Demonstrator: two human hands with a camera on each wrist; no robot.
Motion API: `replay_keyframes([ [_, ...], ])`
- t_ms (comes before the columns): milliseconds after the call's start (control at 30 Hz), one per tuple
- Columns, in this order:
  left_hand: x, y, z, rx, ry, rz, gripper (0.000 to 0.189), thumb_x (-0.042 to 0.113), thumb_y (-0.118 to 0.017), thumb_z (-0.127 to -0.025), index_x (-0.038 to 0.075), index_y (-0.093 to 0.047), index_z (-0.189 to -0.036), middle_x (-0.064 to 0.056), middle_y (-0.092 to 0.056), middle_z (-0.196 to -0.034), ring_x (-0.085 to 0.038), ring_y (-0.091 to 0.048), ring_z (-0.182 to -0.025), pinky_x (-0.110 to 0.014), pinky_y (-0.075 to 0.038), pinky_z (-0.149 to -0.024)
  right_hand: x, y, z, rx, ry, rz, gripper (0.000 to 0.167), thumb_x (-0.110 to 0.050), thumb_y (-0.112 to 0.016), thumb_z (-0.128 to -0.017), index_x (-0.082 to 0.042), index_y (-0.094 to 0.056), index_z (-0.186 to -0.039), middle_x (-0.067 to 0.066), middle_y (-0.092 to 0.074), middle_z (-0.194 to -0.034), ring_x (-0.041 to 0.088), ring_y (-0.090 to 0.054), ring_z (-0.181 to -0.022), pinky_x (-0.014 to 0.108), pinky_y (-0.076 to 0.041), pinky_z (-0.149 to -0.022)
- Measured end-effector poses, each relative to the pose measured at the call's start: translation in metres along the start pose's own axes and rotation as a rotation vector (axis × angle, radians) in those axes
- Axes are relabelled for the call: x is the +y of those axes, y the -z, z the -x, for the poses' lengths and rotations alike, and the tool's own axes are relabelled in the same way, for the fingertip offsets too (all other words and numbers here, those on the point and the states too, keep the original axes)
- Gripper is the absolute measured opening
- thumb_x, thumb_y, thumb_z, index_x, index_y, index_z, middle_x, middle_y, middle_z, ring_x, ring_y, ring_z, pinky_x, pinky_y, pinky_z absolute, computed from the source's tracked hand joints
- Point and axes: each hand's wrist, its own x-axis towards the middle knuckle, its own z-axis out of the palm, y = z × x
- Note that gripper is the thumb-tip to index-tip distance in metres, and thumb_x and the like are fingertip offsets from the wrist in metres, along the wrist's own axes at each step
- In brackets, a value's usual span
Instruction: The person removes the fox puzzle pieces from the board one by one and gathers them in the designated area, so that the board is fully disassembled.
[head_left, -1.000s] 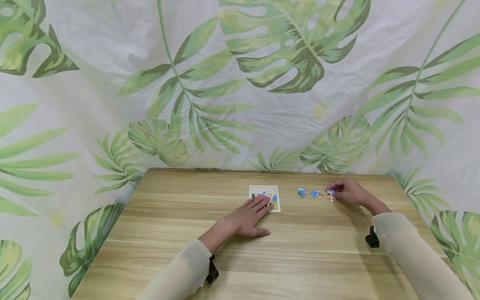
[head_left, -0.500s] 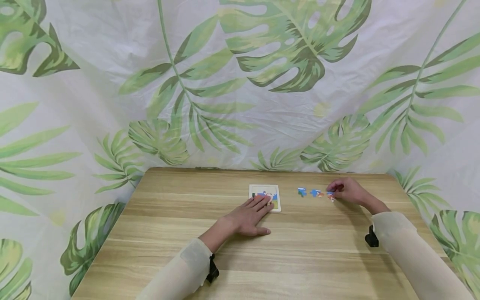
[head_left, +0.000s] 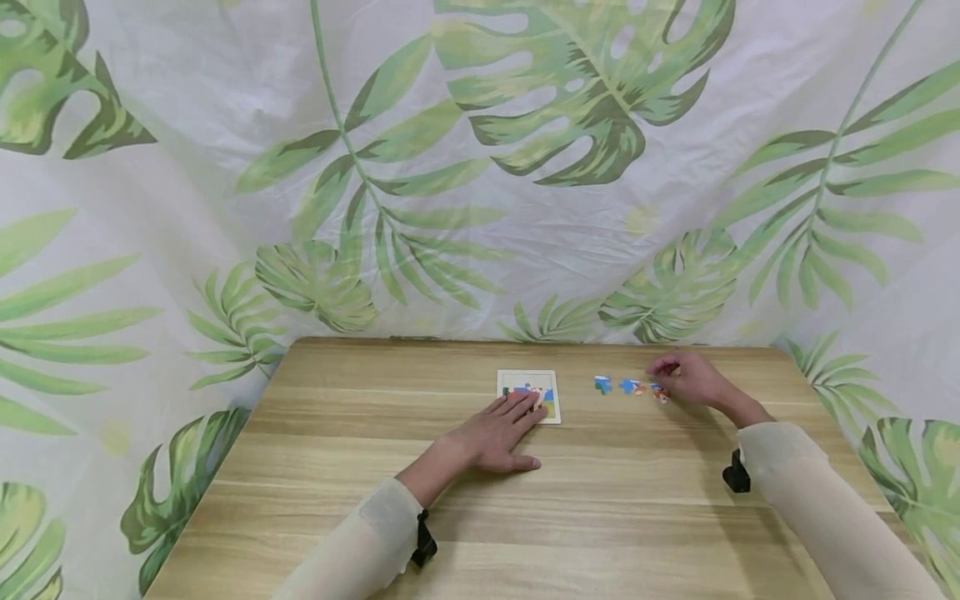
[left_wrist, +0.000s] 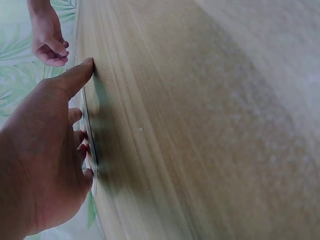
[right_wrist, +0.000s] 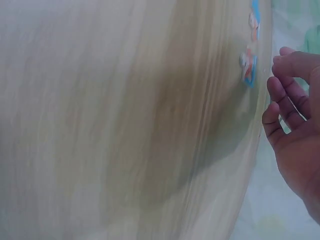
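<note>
My left hand (head_left: 491,437) lies palm down with straight fingers across the lower part of a small jigsaw puzzle board (head_left: 527,374), its thumb spread on the table. Part of the board's colourful picture is covered by those fingers. At the far right, my right hand (head_left: 692,380) hovers with loosely bent fingers over the rightmost jigsaw piece (head_left: 661,396). The right wrist view has that jigsaw piece (right_wrist: 248,69) lying on the table, apart from the fingertips, and no piece between thumb and fingers. The left wrist view shows the left hand (left_wrist: 47,150) from the thumb side.
Between board and right hand lie a blue and green jigsaw piece (head_left: 603,385) and some blue and orange jigsaw pieces (head_left: 634,387). All rest near the back edge of the wooden table (head_left: 450,517). A leaf-patterned cloth (head_left: 420,208) hangs behind it.
My right hand has shifted slightly left and now overlaps more of the rightmost piece in the head view. The left hand stays in place on the board.
</note>
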Motion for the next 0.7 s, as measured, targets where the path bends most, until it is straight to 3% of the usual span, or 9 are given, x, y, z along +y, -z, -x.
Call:
replay_keyframes([
  [200, 0.001, -0.001, 0.0, 0.009, -0.005, -0.011, 0.087, 0.065, -0.048, -0.105, 0.016, -0.019, -0.172, -0.008, -0.009, -0.179, -0.026, -0.007, -0.165, -0.045, -0.013, -0.133, -0.014, -0.005, -0.007, 0.015, 0.039, -0.006, 0.014, 0.006, -0.072, -0.094, 0.004, -0.079, -0.106, 0.013, -0.078, -0.098, 0.022, -0.069, -0.087, 0.03, -0.057, -0.074],
  [467, 0.003, 0.0, 0.005, 0.03, -0.024, -0.006, 0.085, 0.064, -0.046, -0.107, 0.015, -0.019, -0.171, -0.009, -0.008, -0.179, -0.026, -0.006, -0.165, -0.043, -0.013, -0.133, -0.034, -0.016, -0.021, -0.016, 0.041, -0.045, 0.018, 0.008, -0.07, -0.094, 0.006, -0.078, -0.11, 0.017, -0.077, -0.102, 0.024, -0.069, -0.091, 0.031, -0.058, -0.076],
  [700, 0.004, -0.003, 0.013, 0.043, -0.041, -0.004, 0.083, 0.063, -0.043, -0.108, 0.016, -0.018, -0.172, -0.009, -0.005, -0.179, -0.026, -0.006, -0.165, -0.045, -0.016, -0.133, -0.048, -0.031, -0.033, -0.044, 0.095, -0.065, 0.018, 0.007, -0.07, -0.095, 0.005, -0.078, -0.111, 0.014, -0.078, -0.103, 0.024, -0.07, -0.092, 0.032, -0.058, -0.079],
])
